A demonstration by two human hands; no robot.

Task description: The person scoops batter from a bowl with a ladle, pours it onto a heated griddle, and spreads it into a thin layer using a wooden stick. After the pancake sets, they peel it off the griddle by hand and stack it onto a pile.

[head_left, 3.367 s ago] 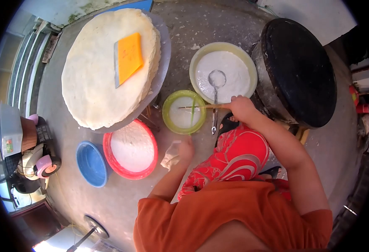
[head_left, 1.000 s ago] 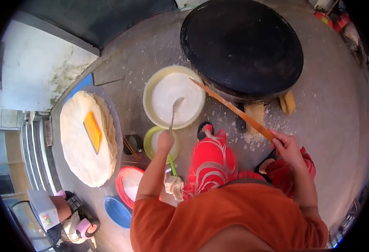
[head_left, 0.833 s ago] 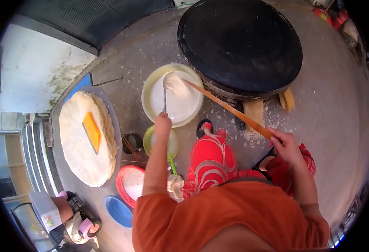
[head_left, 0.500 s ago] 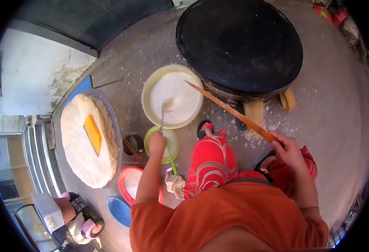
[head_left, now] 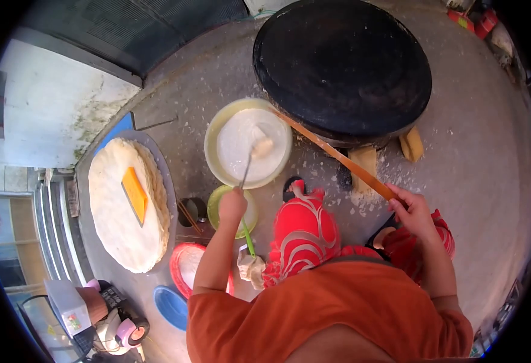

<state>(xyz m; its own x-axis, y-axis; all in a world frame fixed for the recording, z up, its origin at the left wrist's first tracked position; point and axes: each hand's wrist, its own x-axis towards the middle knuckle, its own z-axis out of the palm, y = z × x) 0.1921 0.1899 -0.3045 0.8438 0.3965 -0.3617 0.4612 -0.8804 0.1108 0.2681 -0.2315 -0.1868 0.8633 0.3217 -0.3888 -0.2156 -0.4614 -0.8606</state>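
My left hand (head_left: 233,206) is closed around the handle of a ladle (head_left: 248,164), whose bowl sits in the white batter (head_left: 235,142) inside a cream basin (head_left: 212,151). A long, flat wooden spreader (head_left: 338,156) is gripped near its end by my right hand (head_left: 412,209). The spreader slants up and left, its far tip at the basin's right rim by the round black griddle (head_left: 344,60). Beneath my left hand stands a smaller yellow-green bowl (head_left: 215,199), with a green-handled tool (head_left: 249,240) leaning at it.
Left of the basin, a stack of thin flatbreads (head_left: 117,212) carries an orange scraper (head_left: 134,193). A dark pot with chopsticks (head_left: 196,210), a red basin (head_left: 178,266) and a blue basin (head_left: 170,305) are near my left arm. Yellowish blocks (head_left: 364,172) sit under the griddle.
My left hand has moved slightly right, and the ladle's bowl has shifted right and up within the basin. The right hand and spreader have barely moved.
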